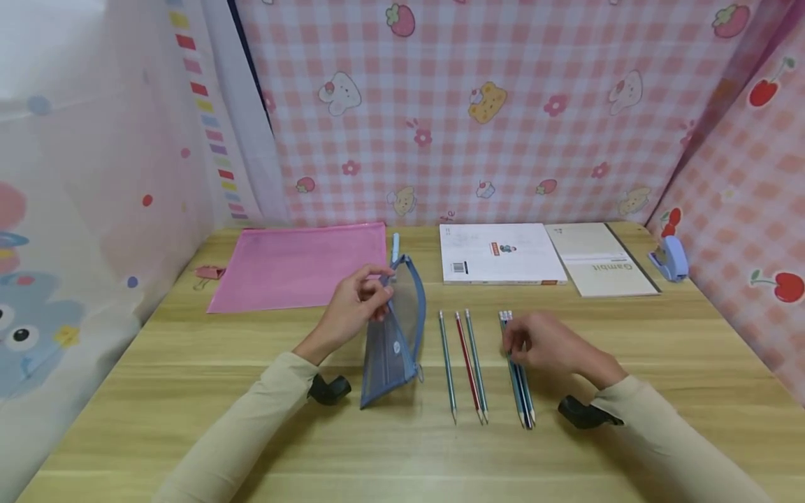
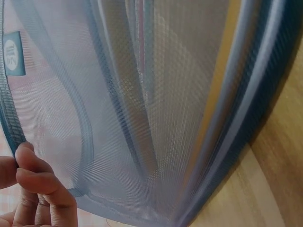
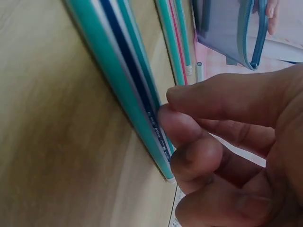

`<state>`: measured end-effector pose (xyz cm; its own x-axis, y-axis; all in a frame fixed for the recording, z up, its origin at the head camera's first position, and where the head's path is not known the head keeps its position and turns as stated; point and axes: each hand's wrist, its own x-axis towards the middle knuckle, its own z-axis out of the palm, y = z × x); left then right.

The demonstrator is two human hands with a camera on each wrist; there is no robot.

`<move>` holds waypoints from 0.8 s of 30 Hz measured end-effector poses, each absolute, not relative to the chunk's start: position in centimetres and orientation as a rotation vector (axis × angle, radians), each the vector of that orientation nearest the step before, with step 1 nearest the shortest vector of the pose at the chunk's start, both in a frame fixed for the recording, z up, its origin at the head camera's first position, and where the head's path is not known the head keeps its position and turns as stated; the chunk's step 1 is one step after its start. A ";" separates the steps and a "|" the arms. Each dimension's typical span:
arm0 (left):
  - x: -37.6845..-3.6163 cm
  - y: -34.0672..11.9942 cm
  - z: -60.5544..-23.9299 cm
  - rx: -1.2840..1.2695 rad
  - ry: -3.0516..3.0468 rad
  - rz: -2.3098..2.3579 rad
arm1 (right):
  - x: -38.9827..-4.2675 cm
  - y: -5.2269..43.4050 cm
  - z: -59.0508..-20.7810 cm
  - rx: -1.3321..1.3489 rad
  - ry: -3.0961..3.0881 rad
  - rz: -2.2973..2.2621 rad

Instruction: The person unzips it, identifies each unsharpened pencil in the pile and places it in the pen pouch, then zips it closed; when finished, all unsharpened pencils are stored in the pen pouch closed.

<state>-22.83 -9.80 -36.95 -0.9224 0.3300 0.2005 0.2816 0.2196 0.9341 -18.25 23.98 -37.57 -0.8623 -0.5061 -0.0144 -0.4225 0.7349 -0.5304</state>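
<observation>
A blue mesh zip pouch (image 1: 380, 363) stands propped up on the table, its top gaping. My left hand (image 1: 355, 300) pinches its upper edge between thumb and fingers; in the left wrist view the fingers (image 2: 42, 184) are at the blue binding of the see-through mesh (image 2: 118, 118). To the right, my right hand (image 1: 553, 346) is over the upper part of a close group of pencils (image 1: 520, 398), teal and dark blue. In the right wrist view its bent fingertips (image 3: 177, 125) are right beside these pencils (image 3: 128, 85), which lie on the wood; no pencil shows between thumb and fingers.
Between pouch and right hand lie a teal pencil (image 1: 448, 370), a red pencil (image 1: 468, 363) and another teal pencil (image 1: 476, 363). Behind are a pink folder (image 1: 302, 269), a light-blue pen (image 1: 395, 246), a white book (image 1: 503, 255), a notebook (image 1: 604, 258), a purple tape dispenser (image 1: 674, 258) and a pink clip (image 1: 209, 272).
</observation>
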 end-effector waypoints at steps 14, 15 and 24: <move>-22.8 -9.9 -36.9 0.603 2.423 1.829 | -18.4 23.7 -37.9 -0.663 2.828 -0.745; -22.8 -9.9 -36.9 0.604 2.424 1.830 | -18.4 23.7 -37.9 -0.643 2.829 -0.739; -22.9 -10.0 -37.0 0.611 2.429 1.832 | -18.2 23.4 -37.9 -0.566 2.825 -0.703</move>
<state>-22.89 -9.96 -36.99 -0.9218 0.3306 0.2026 0.2856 0.2258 0.9314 -18.24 23.37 -37.93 -0.9121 -0.4025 -0.0771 -0.3194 0.8160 -0.4819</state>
